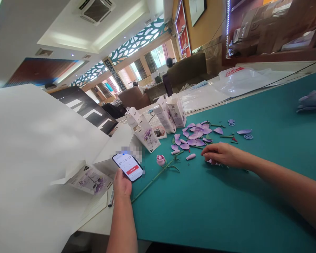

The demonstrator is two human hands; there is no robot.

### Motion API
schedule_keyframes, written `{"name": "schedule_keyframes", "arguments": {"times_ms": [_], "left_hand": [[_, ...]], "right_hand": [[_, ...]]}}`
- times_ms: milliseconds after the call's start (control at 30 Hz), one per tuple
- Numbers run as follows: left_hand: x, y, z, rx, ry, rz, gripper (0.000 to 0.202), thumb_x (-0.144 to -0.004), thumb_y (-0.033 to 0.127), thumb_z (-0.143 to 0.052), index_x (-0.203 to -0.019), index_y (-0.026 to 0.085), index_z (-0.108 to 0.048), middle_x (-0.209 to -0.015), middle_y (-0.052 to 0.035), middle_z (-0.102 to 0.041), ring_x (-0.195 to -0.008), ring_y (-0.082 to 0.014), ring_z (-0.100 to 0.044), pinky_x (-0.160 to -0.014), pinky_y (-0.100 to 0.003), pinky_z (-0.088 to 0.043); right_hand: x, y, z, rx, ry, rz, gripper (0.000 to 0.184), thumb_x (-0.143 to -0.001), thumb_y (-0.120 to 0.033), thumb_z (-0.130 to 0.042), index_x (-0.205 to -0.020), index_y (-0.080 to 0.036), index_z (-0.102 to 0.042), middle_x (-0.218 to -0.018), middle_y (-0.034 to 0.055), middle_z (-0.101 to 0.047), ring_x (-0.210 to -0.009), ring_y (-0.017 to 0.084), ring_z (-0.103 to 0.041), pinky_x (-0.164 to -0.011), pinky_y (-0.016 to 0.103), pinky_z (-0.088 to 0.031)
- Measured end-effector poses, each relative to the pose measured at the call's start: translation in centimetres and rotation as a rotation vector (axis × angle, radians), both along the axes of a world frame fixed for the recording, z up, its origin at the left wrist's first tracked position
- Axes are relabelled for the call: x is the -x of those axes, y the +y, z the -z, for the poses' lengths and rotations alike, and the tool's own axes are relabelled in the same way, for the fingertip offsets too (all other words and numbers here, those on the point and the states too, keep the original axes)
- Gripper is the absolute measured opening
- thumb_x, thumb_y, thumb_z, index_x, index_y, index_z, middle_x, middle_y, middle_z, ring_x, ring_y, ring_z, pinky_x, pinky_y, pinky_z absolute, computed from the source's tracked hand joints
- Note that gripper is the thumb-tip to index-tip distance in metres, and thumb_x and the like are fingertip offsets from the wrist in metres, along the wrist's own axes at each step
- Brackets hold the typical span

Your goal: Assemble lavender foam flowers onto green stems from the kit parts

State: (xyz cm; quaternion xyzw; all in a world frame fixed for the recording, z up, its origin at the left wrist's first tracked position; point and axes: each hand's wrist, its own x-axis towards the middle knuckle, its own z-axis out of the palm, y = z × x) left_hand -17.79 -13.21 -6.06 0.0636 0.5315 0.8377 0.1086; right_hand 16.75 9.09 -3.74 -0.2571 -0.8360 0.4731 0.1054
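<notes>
My left hand is closed around a phone whose lit screen displays a timer and a red button. To the right, my right hand is low over the green mat, fingers loosely bent and apart. A purple petal partly shows beneath it; whether the fingers touch it is hidden. Beyond that hand lies a pile of loose purple petals. An artificial flower with a pink bud on a long green stem rests between my hands. A smooth pink piece lies near the bud.
Several printed flower boxes stand behind the petals. Another box leans at the left beside a marker. Round purple parts and short green stems lie on the green mat. A purple flower is at the far right.
</notes>
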Motion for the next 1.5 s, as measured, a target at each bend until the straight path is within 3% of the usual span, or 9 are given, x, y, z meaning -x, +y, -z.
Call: {"name": "schedule_keyframes", "arguments": {"times_ms": [333,467,567,633,700,900,1033,1300,1500], "left_hand": [[-0.2,-0.8,-1.1,0.130,0.024,-0.170,0.035,-0.088,0.036,-0.055,-0.117,0.016,-0.055,-0.116,-0.0088,-0.059,-0.096,-0.0208,-0.061,-0.080,-0.042,-0.052],[-1.1,-1.3,-3.0,0.159,0.177,-0.341,0.034,-0.088,0.035,-0.055,-0.116,0.016,-0.055,-0.114,-0.0084,-0.060,-0.094,-0.0201,-0.061,-0.078,-0.041,-0.052],[-2.7,-1.0,-5.1,0.171,0.352,-0.359,0.023,-0.088,0.036,-0.054,-0.096,0.014,-0.059,-0.090,-0.0027,-0.061,-0.074,-0.0136,-0.059,-0.065,-0.032,-0.050],[-4.5,-0.4,-6.3,0.175,0.514,-0.307,0.027,-0.090,0.031,-0.047,-0.067,0.017,-0.050,-0.064,0.0045,-0.045,-0.058,-0.0095,-0.048,-0.057,-0.025,-0.043],[-6.8,0.4,-7.2,0.216,0.692,-0.212,0.036,-0.090,0.031,-0.041,-0.056,0.020,-0.038,-0.056,0.0057,-0.035,-0.052,-0.0096,-0.040,-0.053,-0.024,-0.038],[-15.0,3.6,-7.5,0.421,1.150,0.271,0.039,-0.088,0.037,-0.045,-0.053,0.022,-0.036,-0.052,0.0048,-0.034,-0.050,-0.0108,-0.034,-0.049,-0.026,-0.030],[-18.5,6.0,-7.0,0.494,1.367,0.503,0.041,-0.091,0.036,-0.039,-0.054,0.022,-0.029,-0.051,0.0047,-0.032,-0.049,-0.0109,-0.034,-0.050,-0.027,-0.028],[-21.9,10.2,-6.2,0.522,1.603,0.658,0.043,-0.094,0.041,-0.028,-0.056,0.022,-0.036,-0.055,0.0013,-0.043,-0.056,-0.0137,-0.040,-0.055,-0.029,-0.030],[-21.9,11.8,-4.7,0.531,1.596,0.657,0.038,-0.094,0.034,-0.029,-0.063,0.021,-0.047,-0.061,-0.0019,-0.051,-0.062,-0.0160,-0.046,-0.060,-0.030,-0.034]], "right_hand": [[-0.1,0.2,0.0,-0.009,0.039,0.042,0.027,-0.082,-0.040,-0.048,-0.090,-0.021,-0.066,-0.086,0.0039,-0.070,-0.071,0.018,-0.066,-0.059,0.024,-0.050],[-0.2,0.3,-0.1,-0.021,0.112,0.079,0.026,-0.082,-0.039,-0.049,-0.088,-0.020,-0.065,-0.084,0.0052,-0.070,-0.071,0.018,-0.066,-0.060,0.025,-0.051],[-0.3,0.6,0.0,-0.022,0.187,0.130,0.026,-0.082,-0.041,-0.049,-0.085,-0.019,-0.064,-0.080,0.0059,-0.069,-0.067,0.018,-0.065,-0.059,0.026,-0.051],[-0.2,0.7,0.1,-0.003,0.222,0.173,0.027,-0.082,-0.043,-0.049,-0.081,-0.019,-0.064,-0.077,0.0057,-0.068,-0.065,0.018,-0.064,-0.056,0.027,-0.050],[-0.2,0.8,0.1,0.017,0.252,0.215,0.027,-0.082,-0.042,-0.050,-0.077,-0.019,-0.063,-0.074,0.0054,-0.066,-0.063,0.018,-0.063,-0.055,0.027,-0.050],[-0.1,0.6,-0.3,0.048,0.335,0.317,0.025,-0.081,-0.039,-0.052,-0.075,-0.018,-0.064,-0.066,0.0048,-0.064,-0.057,0.017,-0.061,-0.053,0.028,-0.051],[-0.3,0.8,-0.2,0.007,0.354,0.349,0.025,-0.081,-0.039,-0.052,-0.079,-0.017,-0.065,-0.067,0.0058,-0.065,-0.058,0.017,-0.061,-0.054,0.029,-0.051],[-0.5,1.4,0.2,-0.031,0.373,0.376,0.030,-0.081,-0.044,-0.053,-0.082,-0.017,-0.065,-0.066,0.0046,-0.063,-0.058,0.016,-0.059,-0.055,0.026,-0.049],[-0.5,1.4,0.0,0.004,0.386,0.420,0.032,-0.080,-0.047,-0.053,-0.084,-0.018,-0.064,-0.066,0.0045,-0.063,-0.058,0.016,-0.058,-0.054,0.026,-0.048]]}}
